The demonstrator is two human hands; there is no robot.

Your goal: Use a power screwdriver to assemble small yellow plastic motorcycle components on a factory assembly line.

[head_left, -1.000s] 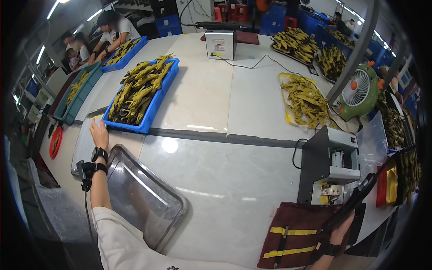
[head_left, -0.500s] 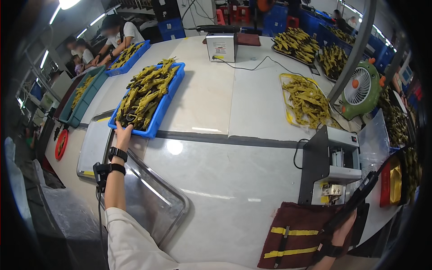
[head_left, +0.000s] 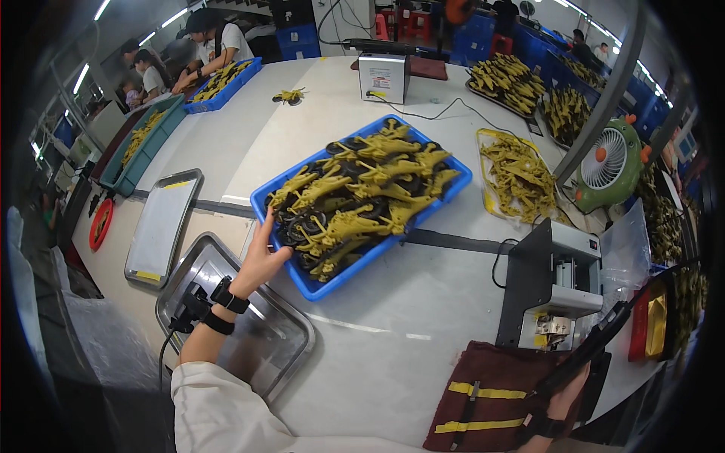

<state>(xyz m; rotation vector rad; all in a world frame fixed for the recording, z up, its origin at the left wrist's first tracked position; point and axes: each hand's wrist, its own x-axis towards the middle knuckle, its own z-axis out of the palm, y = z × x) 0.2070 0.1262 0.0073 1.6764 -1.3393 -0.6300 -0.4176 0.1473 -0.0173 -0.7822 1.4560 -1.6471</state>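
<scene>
A blue plastic tray point(head_left: 320, 290), heaped with yellow-green toy pieces point(head_left: 362, 192) that have black wheel-like rings, sits slanted across the middle of the table. My left hand point(head_left: 266, 257) grips its near left rim, thumb over the edge. At the lower right, my right hand point(head_left: 568, 396) is closed around a long black corded tool point(head_left: 593, 336), seen partly edge-on; its exact kind is unclear. Beneath that hand lies a maroon cloth point(head_left: 483, 370) with yellow tape strips. Below my left wrist is a bare metal tray point(head_left: 260, 355).
A small grey-and-black machine point(head_left: 559, 283) stands at the right, near a green fan point(head_left: 604, 155) and a post. A yellow-rimmed tray point(head_left: 483, 200) of pieces lies beyond. One loose piece point(head_left: 289, 96), a white box point(head_left: 384, 78) and a teal bin point(head_left: 140, 158) are farther back. Co-workers sit far left.
My left hand has drawn the blue tray toward me and to the right, turning it crosswise. A loose piece now shows on the table behind. My right hand stays nearly still with the black tool.
</scene>
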